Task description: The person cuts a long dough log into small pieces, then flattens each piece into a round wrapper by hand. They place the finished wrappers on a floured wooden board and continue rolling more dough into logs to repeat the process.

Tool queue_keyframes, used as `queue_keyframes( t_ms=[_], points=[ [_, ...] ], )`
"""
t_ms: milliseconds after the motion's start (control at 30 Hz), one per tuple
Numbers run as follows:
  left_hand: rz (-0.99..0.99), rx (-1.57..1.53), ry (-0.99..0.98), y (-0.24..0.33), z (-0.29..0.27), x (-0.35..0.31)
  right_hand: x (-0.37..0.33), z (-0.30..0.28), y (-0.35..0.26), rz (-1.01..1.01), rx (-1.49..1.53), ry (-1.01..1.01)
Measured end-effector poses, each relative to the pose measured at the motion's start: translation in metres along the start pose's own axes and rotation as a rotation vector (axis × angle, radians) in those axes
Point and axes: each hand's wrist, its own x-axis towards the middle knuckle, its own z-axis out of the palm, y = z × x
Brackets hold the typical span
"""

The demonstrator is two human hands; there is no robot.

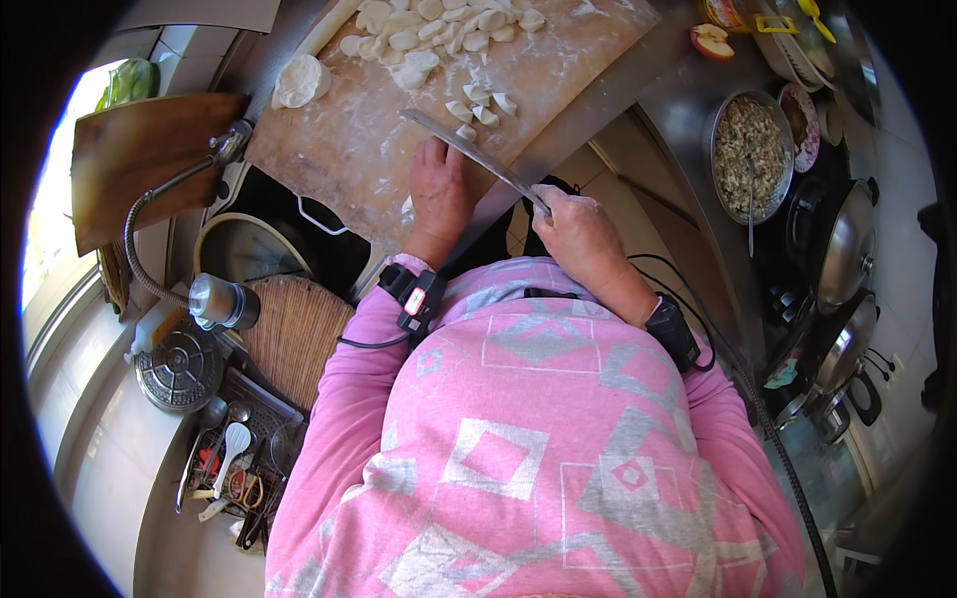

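My right hand (578,234) grips the handle of a kitchen knife (469,149), whose long blade slants up and left over a floury wooden board (339,149). Close on the near side of the blade, my left hand (440,189) rests on the board with its fingers curled down. A bit of white dough (407,207) peeks out beside its palm; whatever lies under the fingers is hidden. Just past the blade are several small cut dough pieces (478,97). Farther back lie a heap of flattened dough pieces (439,30), a thick dough lump (302,82) and a long dough roll (329,25).
On the right counter stand a metal bowl of chopped filling (748,149) with a spoon, a cut apple (711,42) and pan lids (845,249). To the left are a faucet hose (140,214), a large pot (249,249), a round wooden board (289,334) and a utensil rack (234,448).
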Motion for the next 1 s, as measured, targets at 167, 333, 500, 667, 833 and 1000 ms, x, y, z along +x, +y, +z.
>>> queue_keyframes(
  t_ms=[167, 333, 500, 667, 833, 1000],
  points=[
    [0.004, 0.041, -0.043, 0.000, -0.001, 0.003, 0.000, 0.000, -0.003, 0.036, -0.039, -0.015],
    [-0.007, 0.044, -0.053, 0.000, -0.001, 0.004, 0.004, 0.004, 0.003, 0.036, -0.061, -0.057],
    [-0.019, 0.044, -0.049, 0.002, -0.003, 0.004, 0.014, 0.017, 0.012, 0.044, -0.073, -0.064],
    [-0.053, 0.062, 0.014, -0.005, -0.011, 0.001, 0.014, 0.018, 0.016, 0.019, -0.036, -0.021],
    [-0.212, 0.058, 0.046, -0.019, -0.014, 0.005, 0.006, 0.009, 0.002, -0.050, 0.017, -0.027],
    [-0.175, 0.076, 0.048, -0.021, -0.013, 0.008, 0.008, 0.006, -0.010, -0.031, -0.040, -0.054]
  ],
)
